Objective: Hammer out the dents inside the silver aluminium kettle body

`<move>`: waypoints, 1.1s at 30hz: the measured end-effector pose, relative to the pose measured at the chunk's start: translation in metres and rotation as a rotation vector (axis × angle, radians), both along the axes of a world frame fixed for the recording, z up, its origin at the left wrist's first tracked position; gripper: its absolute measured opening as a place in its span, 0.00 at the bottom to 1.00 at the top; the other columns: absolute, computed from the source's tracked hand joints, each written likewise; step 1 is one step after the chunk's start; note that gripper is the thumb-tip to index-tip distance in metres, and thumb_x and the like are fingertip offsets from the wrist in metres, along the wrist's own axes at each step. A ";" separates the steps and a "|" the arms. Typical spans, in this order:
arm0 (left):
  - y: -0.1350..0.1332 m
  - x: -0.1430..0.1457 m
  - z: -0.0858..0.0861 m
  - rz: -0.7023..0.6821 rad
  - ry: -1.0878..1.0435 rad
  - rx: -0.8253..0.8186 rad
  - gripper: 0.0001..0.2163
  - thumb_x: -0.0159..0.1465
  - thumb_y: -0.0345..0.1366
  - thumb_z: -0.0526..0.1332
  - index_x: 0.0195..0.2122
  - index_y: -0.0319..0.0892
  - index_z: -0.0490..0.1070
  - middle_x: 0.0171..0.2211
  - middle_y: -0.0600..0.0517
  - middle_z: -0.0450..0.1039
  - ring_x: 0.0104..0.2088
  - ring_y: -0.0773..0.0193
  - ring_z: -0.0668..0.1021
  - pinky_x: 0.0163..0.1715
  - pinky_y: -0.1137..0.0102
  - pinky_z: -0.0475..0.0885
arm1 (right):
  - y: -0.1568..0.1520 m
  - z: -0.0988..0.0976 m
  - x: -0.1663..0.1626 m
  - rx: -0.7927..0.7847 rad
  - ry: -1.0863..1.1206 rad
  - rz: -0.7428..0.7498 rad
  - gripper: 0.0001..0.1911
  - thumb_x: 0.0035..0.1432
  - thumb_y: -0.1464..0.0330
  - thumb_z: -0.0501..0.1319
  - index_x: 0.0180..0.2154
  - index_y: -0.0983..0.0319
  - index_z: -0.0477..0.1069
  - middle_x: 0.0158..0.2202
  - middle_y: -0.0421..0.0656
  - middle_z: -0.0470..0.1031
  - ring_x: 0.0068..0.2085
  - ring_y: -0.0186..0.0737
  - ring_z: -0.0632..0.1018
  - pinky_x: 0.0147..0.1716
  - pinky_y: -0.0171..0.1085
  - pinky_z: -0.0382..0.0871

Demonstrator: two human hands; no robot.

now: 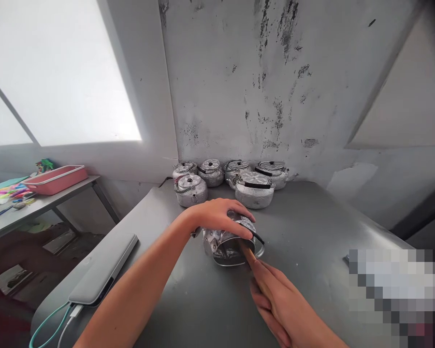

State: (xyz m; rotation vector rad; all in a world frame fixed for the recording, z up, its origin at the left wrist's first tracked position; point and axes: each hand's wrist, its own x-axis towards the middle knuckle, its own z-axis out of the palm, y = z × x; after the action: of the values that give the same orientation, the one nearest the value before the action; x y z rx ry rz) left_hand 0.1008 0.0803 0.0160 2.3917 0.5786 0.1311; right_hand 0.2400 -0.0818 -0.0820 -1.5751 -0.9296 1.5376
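A small aluminium kettle (224, 244) lies on its side on the grey metal table (311, 227), its open mouth turned toward me. My left hand (221, 216) presses down on top of it, fingers curved over the body. My right hand (281, 304) is closed round a wooden stick (247, 253), whose tip reaches into the kettle's mouth. A black handle piece shows at the kettle's right rim.
Several finished kettles with lids (253, 188) stand in two rows at the table's far edge against the stained wall. A grey power bank (103, 268) with a teal cable lies at the left edge. A side table with a pink tray (56, 179) stands further left.
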 end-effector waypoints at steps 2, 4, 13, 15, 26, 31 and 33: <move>0.000 0.000 0.000 -0.002 -0.001 0.001 0.24 0.56 0.54 0.66 0.53 0.55 0.75 0.60 0.56 0.67 0.60 0.52 0.69 0.58 0.66 0.64 | 0.000 0.000 0.001 -0.008 0.010 0.006 0.22 0.65 0.47 0.46 0.30 0.58 0.57 0.17 0.28 0.57 0.08 0.23 0.52 0.06 0.27 0.49; 0.000 0.000 0.000 -0.003 -0.001 -0.003 0.24 0.56 0.54 0.66 0.53 0.55 0.75 0.60 0.56 0.67 0.60 0.51 0.69 0.58 0.66 0.64 | 0.001 0.000 0.002 -0.030 0.010 0.033 0.24 0.63 0.46 0.47 0.28 0.58 0.57 0.16 0.28 0.56 0.07 0.24 0.52 0.05 0.27 0.49; -0.001 -0.001 0.001 -0.005 -0.012 -0.013 0.23 0.57 0.53 0.66 0.53 0.55 0.75 0.59 0.56 0.68 0.60 0.53 0.69 0.59 0.66 0.64 | 0.005 -0.003 0.002 -0.045 0.083 0.060 0.23 0.66 0.50 0.45 0.26 0.58 0.57 0.11 0.28 0.52 0.06 0.26 0.51 0.04 0.27 0.50; -0.001 0.000 0.001 -0.008 -0.005 -0.013 0.23 0.57 0.53 0.66 0.53 0.55 0.75 0.60 0.56 0.67 0.60 0.52 0.69 0.58 0.65 0.64 | 0.005 -0.005 0.003 -0.045 0.134 0.027 0.23 0.66 0.50 0.45 0.27 0.58 0.58 0.13 0.28 0.55 0.07 0.25 0.51 0.04 0.27 0.51; 0.001 0.001 0.000 -0.012 0.001 -0.012 0.23 0.56 0.53 0.67 0.53 0.55 0.75 0.60 0.56 0.67 0.60 0.52 0.69 0.58 0.66 0.64 | 0.001 -0.009 -0.002 -0.026 0.106 -0.041 0.23 0.65 0.48 0.45 0.28 0.58 0.57 0.15 0.28 0.56 0.06 0.24 0.52 0.04 0.27 0.46; 0.000 0.001 0.001 -0.014 -0.005 -0.005 0.23 0.57 0.53 0.66 0.53 0.55 0.75 0.60 0.57 0.67 0.60 0.53 0.69 0.58 0.67 0.64 | 0.001 -0.014 0.000 -0.038 0.111 -0.003 0.22 0.64 0.47 0.46 0.31 0.57 0.57 0.18 0.29 0.59 0.07 0.24 0.54 0.04 0.27 0.48; 0.000 0.001 0.001 -0.014 0.000 -0.003 0.23 0.57 0.53 0.66 0.53 0.56 0.75 0.60 0.57 0.68 0.60 0.52 0.69 0.57 0.67 0.65 | 0.001 -0.013 0.001 -0.039 0.108 0.014 0.21 0.64 0.48 0.46 0.32 0.58 0.57 0.18 0.29 0.60 0.07 0.24 0.53 0.04 0.28 0.49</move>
State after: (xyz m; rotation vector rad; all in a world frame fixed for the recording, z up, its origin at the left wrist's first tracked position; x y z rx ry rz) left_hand 0.1022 0.0801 0.0170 2.3925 0.5613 0.1243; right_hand 0.2406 -0.0810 -0.0948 -1.4988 -0.8573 1.6427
